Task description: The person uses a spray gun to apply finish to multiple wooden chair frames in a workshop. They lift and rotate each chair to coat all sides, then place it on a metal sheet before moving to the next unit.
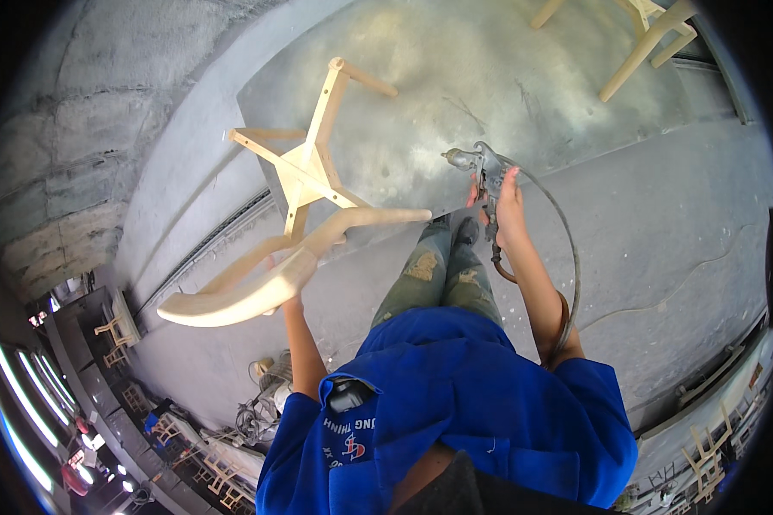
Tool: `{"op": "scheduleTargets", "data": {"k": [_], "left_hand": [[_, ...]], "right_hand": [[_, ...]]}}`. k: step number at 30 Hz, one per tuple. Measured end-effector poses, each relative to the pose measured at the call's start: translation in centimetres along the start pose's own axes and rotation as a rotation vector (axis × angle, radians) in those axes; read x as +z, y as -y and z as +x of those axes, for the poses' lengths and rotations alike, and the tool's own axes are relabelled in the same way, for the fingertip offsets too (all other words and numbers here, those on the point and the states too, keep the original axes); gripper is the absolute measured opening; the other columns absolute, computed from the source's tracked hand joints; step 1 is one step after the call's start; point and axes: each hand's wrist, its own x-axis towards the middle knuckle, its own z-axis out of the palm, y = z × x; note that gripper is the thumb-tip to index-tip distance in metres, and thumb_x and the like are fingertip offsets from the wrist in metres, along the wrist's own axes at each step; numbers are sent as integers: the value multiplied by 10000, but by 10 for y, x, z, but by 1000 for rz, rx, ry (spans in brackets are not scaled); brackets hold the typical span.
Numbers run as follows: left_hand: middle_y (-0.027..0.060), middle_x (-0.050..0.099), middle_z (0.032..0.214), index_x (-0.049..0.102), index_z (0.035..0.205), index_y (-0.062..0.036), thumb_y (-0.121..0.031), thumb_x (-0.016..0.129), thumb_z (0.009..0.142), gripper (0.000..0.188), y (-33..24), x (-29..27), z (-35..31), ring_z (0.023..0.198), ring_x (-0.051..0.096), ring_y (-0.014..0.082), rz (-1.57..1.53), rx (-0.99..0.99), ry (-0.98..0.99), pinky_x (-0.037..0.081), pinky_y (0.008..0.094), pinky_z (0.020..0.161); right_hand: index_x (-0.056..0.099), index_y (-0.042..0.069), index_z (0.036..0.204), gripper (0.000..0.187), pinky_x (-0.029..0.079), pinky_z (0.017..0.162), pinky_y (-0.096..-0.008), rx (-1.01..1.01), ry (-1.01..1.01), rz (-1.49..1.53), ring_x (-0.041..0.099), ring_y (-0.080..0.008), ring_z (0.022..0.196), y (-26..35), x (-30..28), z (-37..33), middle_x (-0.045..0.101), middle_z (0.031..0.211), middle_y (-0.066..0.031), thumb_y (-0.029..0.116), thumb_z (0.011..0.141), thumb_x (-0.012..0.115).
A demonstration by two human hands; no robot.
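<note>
Blue shirt below; open gap between chair edge and spray gun.

The left forearm rises left of the frame's centre to a mostly hidden left hand; the right forearm slants upward right of centre, right hand curled in a grip.

Light is fairly bright and diffuse across the middle, highlighting the pale wooden frame. White tube lights glare at near left amid dimmer surroundings. A hazy sheen marks the far grey panel. Fisheye distortion bends edges toward the black rim, where small details blur.
</note>
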Motion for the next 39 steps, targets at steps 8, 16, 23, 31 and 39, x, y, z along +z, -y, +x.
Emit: {"op": "scheduleTargets", "data": {"k": [8, 16, 23, 31, 39], "left_hand": [[185, 669, 1268, 627, 1309, 2, -219, 696, 954, 424, -30, 50, -99, 1182, 630, 270, 301, -53, 351, 456, 375, 1042], [163, 679, 1257, 636, 1298, -22, -301, 630, 998, 409, -29, 101, -160, 1167, 645, 268, 435, -102, 728, 525, 384, 940], [191, 702, 1188, 643, 1277, -24, -307, 641, 977, 412, -27, 106, -167, 1097, 681, 296, 485, -27, 697, 547, 376, 877], [211, 705, 1140, 637, 1266, -24, -377, 609, 984, 453, -15, 113, -174, 1082, 681, 314, 501, -79, 859, 518, 402, 938], [182, 676, 1235, 594, 1339, -36, -249, 638, 987, 414, -45, 131, -176, 1136, 658, 286, 451, -63, 589, 523, 387, 941]], "right_hand": [[603, -2, 1106, 885, 365, 412, -220, 89, 76, -102, 627, -151, 660, 6, 16, -13, 608, 751, -64, 772, 967, 196], [624, -5, 1103, 793, 364, 417, -234, 136, 267, -12, 624, -142, 661, 0, 7, -25, 628, 752, -74, 698, 1014, 269], [629, 0, 1117, 766, 364, 450, -233, 147, 207, -115, 604, -111, 661, 7, -16, -28, 652, 790, -66, 680, 1025, 286], [577, -34, 1148, 1186, 388, 450, -211, 94, 876, 478, 568, -117, 574, 76, -17, -128, 639, 774, -102, 986, 712, 156], [605, 18, 1089, 980, 332, 398, -228, 361, 368, 32, 628, -126, 628, -3, -29, -71, 604, 699, -42, 863, 889, 151]]}}
